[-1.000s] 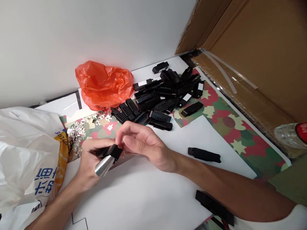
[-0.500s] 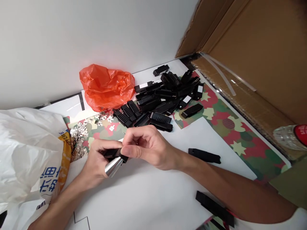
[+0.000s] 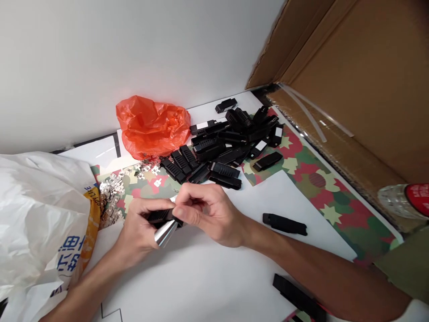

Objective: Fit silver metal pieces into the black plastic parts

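Observation:
Over the white sheet, my left hand (image 3: 136,232) is closed around a black plastic housing (image 3: 160,216) with ribs along its side. A shiny silver metal piece (image 3: 166,234), tapered in outline, juts out below the housing toward me; its other end is hidden. My right hand (image 3: 209,214) has thumb and forefinger pinched at the housing's right end. Whether a small part sits between those fingertips cannot be seen. Beyond my hands lies a heap of similar black housings (image 3: 231,134). Small silver metal clips (image 3: 112,197) are scattered to the left.
An orange plastic bag (image 3: 152,129) sits against the wall. At left bulges a white plastic bag (image 3: 40,214). Two black pieces lie right of my hands, one on the white paper (image 3: 284,224), another by my forearm (image 3: 298,295). Cardboard (image 3: 362,89) and a bottle (image 3: 402,200) bound the right side.
Both hands keep their hold on the black housing, with the silver piece still sticking out. The view has shifted slightly, and the hands sit a little farther right in it.

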The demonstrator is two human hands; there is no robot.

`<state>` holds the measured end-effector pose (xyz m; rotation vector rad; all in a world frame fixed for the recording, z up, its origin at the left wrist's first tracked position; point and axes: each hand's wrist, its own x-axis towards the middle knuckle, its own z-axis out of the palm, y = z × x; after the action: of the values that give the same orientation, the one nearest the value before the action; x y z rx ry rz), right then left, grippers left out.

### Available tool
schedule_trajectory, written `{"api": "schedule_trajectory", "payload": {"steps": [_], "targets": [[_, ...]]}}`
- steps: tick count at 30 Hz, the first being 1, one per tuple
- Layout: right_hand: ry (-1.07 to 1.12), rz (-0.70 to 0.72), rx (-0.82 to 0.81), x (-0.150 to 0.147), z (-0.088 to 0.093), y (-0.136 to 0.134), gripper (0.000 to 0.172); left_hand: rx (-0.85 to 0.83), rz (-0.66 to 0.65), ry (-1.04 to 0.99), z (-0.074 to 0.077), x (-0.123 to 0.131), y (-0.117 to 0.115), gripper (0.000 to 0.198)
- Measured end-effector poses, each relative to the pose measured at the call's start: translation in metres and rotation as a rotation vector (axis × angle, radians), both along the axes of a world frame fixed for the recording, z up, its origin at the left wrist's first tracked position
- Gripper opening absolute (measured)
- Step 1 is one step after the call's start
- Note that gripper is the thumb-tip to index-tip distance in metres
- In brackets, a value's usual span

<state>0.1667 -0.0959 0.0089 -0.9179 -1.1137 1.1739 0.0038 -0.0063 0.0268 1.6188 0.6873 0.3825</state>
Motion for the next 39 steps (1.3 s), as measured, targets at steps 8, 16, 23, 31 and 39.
{"api": "schedule_trajectory", "payload": {"steps": [8,16,23,31,39], "targets": [[-0.119,-0.101,-0.098,-0.005,0.000,0.000,0.048,-0.039,0.028,-0.004,-0.009,-0.005,0.001,0.016],[-0.367,-0.221,0.074,-0.002,-0.001,0.000,0.039,-0.023,0.057,0.035,-0.009,-0.006,-0.003,0.011],[-0.627,-0.296,0.288,-0.001,-0.005,0.001,0.034,0.014,0.060,0.037,-0.010,-0.006,-0.002,0.005],[-0.791,-0.384,0.362,0.004,-0.006,0.003,0.036,0.070,0.065,0.043,-0.014,-0.006,0.000,0.012],[-0.808,-0.422,0.301,0.002,-0.003,0.001,0.022,0.067,0.126,0.041,-0.015,-0.011,0.000,0.021]]}}
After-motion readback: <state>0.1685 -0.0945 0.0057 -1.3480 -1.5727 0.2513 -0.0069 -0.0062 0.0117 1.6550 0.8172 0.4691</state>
